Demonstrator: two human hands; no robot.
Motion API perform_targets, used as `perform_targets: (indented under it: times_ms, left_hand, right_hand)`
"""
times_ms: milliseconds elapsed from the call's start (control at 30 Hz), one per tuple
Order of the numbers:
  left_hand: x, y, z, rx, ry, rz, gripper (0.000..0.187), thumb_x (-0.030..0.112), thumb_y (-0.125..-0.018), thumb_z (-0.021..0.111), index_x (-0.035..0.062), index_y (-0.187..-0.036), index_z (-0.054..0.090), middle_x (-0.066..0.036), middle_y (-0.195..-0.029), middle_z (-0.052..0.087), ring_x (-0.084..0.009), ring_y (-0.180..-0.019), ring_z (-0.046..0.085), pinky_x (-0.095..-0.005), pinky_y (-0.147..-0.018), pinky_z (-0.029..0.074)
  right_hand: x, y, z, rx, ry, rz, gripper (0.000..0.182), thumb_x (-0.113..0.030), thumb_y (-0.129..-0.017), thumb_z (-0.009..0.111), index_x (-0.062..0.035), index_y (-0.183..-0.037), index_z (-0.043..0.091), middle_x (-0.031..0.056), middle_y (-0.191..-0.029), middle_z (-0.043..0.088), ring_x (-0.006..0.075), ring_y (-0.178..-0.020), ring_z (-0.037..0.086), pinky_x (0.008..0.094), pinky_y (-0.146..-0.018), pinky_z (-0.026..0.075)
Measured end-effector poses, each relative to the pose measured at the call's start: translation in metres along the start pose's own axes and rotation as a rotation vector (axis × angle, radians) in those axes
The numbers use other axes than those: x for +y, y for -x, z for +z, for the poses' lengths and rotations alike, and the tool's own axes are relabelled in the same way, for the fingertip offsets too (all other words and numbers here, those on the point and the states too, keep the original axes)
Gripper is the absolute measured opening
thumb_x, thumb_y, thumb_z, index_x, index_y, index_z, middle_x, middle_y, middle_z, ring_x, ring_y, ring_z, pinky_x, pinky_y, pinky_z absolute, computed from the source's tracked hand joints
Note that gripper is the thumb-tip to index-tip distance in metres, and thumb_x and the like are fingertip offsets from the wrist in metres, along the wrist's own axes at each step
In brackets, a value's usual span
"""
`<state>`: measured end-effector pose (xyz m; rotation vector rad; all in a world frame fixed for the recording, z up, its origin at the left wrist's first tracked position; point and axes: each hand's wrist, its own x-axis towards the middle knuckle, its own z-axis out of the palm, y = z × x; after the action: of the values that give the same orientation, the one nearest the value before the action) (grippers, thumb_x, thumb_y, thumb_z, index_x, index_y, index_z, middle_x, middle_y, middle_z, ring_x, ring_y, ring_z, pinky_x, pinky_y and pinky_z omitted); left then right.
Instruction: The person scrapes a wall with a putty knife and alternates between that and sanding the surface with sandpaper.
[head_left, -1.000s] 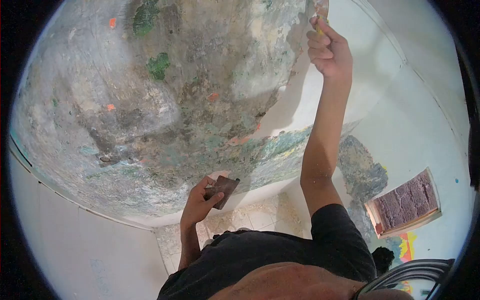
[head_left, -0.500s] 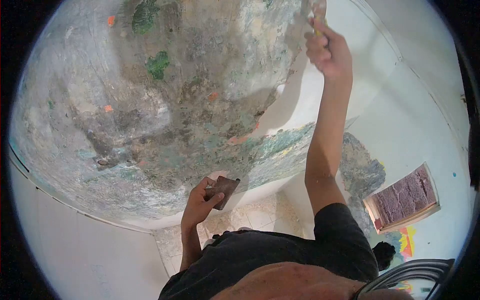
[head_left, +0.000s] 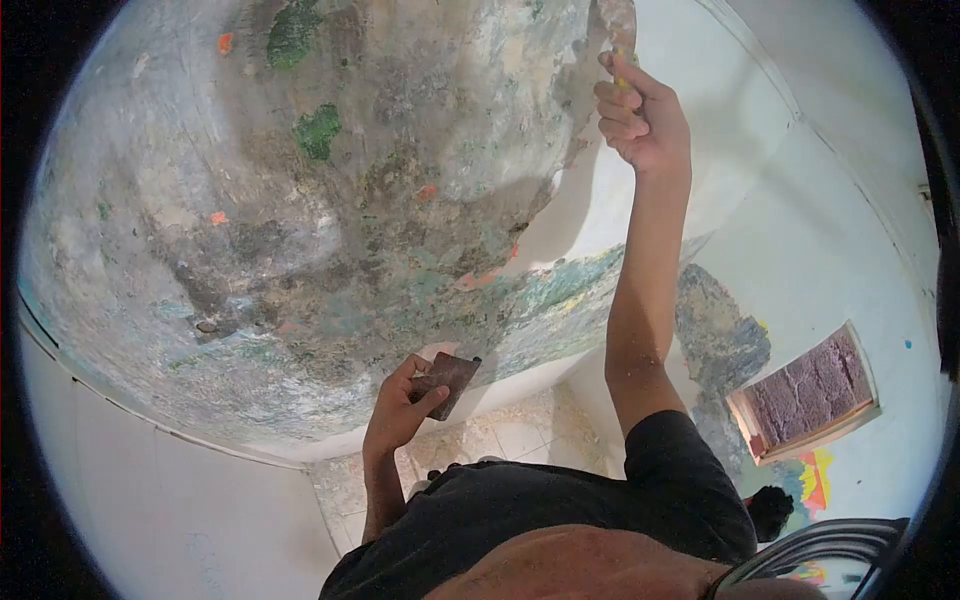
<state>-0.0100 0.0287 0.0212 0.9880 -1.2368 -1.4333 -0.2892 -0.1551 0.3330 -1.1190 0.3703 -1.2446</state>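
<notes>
A large wall [head_left: 400, 180] with patchy grey, brown and green scraped areas fills the upper left. My right hand [head_left: 640, 115] is raised at the upper right, its fingers wrapped round the yellow handle of a scraper [head_left: 620, 75], whose flat end lies by the border between grey and white surface. Low in the middle, my left hand [head_left: 402, 400] grips a dark brown rectangular piece [head_left: 450, 386] between thumb and fingers, in front of the wall's lower edge.
On the right wall is a framed opening [head_left: 810, 395] with rough purplish blocks. Below lies a tiled floor [head_left: 520, 437] strewn with debris. Grey cables [head_left: 820, 550] loop at the bottom right. A dark, fuzzy round shape [head_left: 770, 513] shows beside my right sleeve.
My right hand and the scraper have moved slightly left and down along the wall. My left hand has hardly moved and still holds the brown piece.
</notes>
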Motion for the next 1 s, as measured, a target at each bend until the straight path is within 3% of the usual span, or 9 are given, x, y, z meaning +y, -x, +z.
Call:
perform_targets:
  times_ms: [67, 167, 467, 567, 600, 700, 733, 933, 1000]
  left_hand:
    - [-0.004, 0.000, -0.002, 0.005, -0.005, -0.004, 0.026, 0.004, -0.088, 0.069, 0.0070, -0.101, 0.047, -0.011, -0.090, 0.070, -0.0126, -0.080, 0.065, -0.0302, -0.069, 0.053]
    - [-0.015, -0.001, -0.005, 0.027, -0.034, 0.002, 0.023, 0.002, -0.089, 0.067, 0.0048, -0.103, 0.049, -0.010, -0.085, 0.068, -0.0119, -0.074, 0.064, -0.0288, -0.063, 0.051]
    - [-0.004, 0.010, -0.006, 0.046, 0.014, 0.004, 0.028, 0.006, -0.088, 0.070, 0.0073, -0.100, 0.045, -0.011, -0.087, 0.070, -0.0118, -0.076, 0.064, -0.0291, -0.064, 0.052]
    - [-0.004, 0.016, -0.010, 0.081, 0.000, 0.002, 0.025, 0.002, -0.089, 0.067, 0.0051, -0.103, 0.047, -0.010, -0.082, 0.069, -0.0103, -0.075, 0.062, -0.0277, -0.064, 0.050]
    - [-0.004, 0.016, -0.011, 0.086, -0.003, 0.003, 0.025, 0.002, -0.089, 0.067, 0.0050, -0.103, 0.047, -0.010, -0.083, 0.069, -0.0102, -0.075, 0.062, -0.0275, -0.064, 0.050]
    - [-0.004, 0.017, -0.009, 0.075, -0.003, -0.007, 0.025, 0.001, -0.089, 0.066, 0.0048, -0.103, 0.046, -0.012, -0.085, 0.070, -0.0101, -0.075, 0.062, -0.0270, -0.064, 0.050]
    - [0.000, 0.019, -0.008, 0.066, 0.000, -0.016, 0.025, 0.000, -0.089, 0.066, 0.0047, -0.103, 0.046, -0.012, -0.086, 0.070, -0.0101, -0.075, 0.062, -0.0270, -0.064, 0.050]
    - [-0.002, 0.011, -0.007, 0.053, -0.021, -0.006, 0.024, -0.001, -0.090, 0.065, 0.0052, -0.103, 0.045, -0.010, -0.085, 0.070, -0.0094, -0.076, 0.062, -0.0270, -0.065, 0.050]
    - [-0.009, 0.015, -0.009, 0.033, 0.006, 0.007, 0.025, -0.001, -0.090, 0.065, 0.0055, -0.102, 0.045, -0.010, -0.085, 0.069, -0.0092, -0.077, 0.062, -0.0268, -0.065, 0.050]
  right_hand:
    - [-0.011, -0.009, -0.001, -0.176, -0.050, 0.047, 0.009, -0.017, -0.097, 0.056, -0.0111, -0.103, 0.056, -0.0040, -0.057, 0.042, 0.0047, -0.040, 0.028, 0.0186, -0.034, 0.025]
    - [-0.002, -0.008, 0.006, 0.023, -0.090, 0.018, 0.014, -0.019, -0.101, 0.050, -0.0073, -0.104, 0.057, -0.0032, -0.059, 0.041, 0.0041, -0.039, 0.029, 0.0169, -0.031, 0.026]
    - [0.008, 0.003, -0.005, -0.071, -0.130, 0.020, 0.011, -0.018, -0.097, 0.056, -0.0082, -0.100, 0.058, -0.0031, -0.057, 0.043, 0.0046, -0.039, 0.026, 0.0179, -0.033, 0.027]
    - [0.002, 0.003, -0.007, 0.009, -0.084, 0.005, 0.011, -0.018, -0.097, 0.056, -0.0079, -0.101, 0.057, -0.0042, -0.057, 0.041, 0.0045, -0.039, 0.027, 0.0180, -0.033, 0.027]
    - [-0.006, -0.006, -0.010, -0.134, -0.119, 0.014, 0.011, -0.018, -0.097, 0.057, -0.0077, -0.100, 0.056, -0.0048, -0.057, 0.042, 0.0045, -0.039, 0.027, 0.0178, -0.033, 0.026]
    - [-0.004, -0.001, -0.010, -0.096, -0.129, 0.030, 0.010, -0.017, -0.097, 0.057, -0.0079, -0.099, 0.056, -0.0050, -0.057, 0.041, 0.0042, -0.039, 0.028, 0.0178, -0.034, 0.026]
    - [0.003, 0.003, -0.013, -0.078, -0.156, 0.003, 0.014, -0.017, -0.101, 0.049, -0.0046, -0.104, 0.055, -0.0026, -0.058, 0.040, 0.0052, -0.037, 0.030, 0.0179, -0.030, 0.027]
    - [-0.005, -0.001, -0.008, -0.053, -0.125, 0.017, 0.015, -0.020, -0.100, 0.052, -0.0065, -0.106, 0.055, -0.0025, -0.058, 0.042, 0.0049, -0.037, 0.031, 0.0186, -0.029, 0.026]
    - [-0.001, 0.013, -0.010, 0.051, -0.038, 0.000, 0.015, -0.019, -0.101, 0.051, -0.0068, -0.107, 0.054, -0.0026, -0.058, 0.042, 0.0048, -0.036, 0.031, 0.0183, -0.030, 0.026]
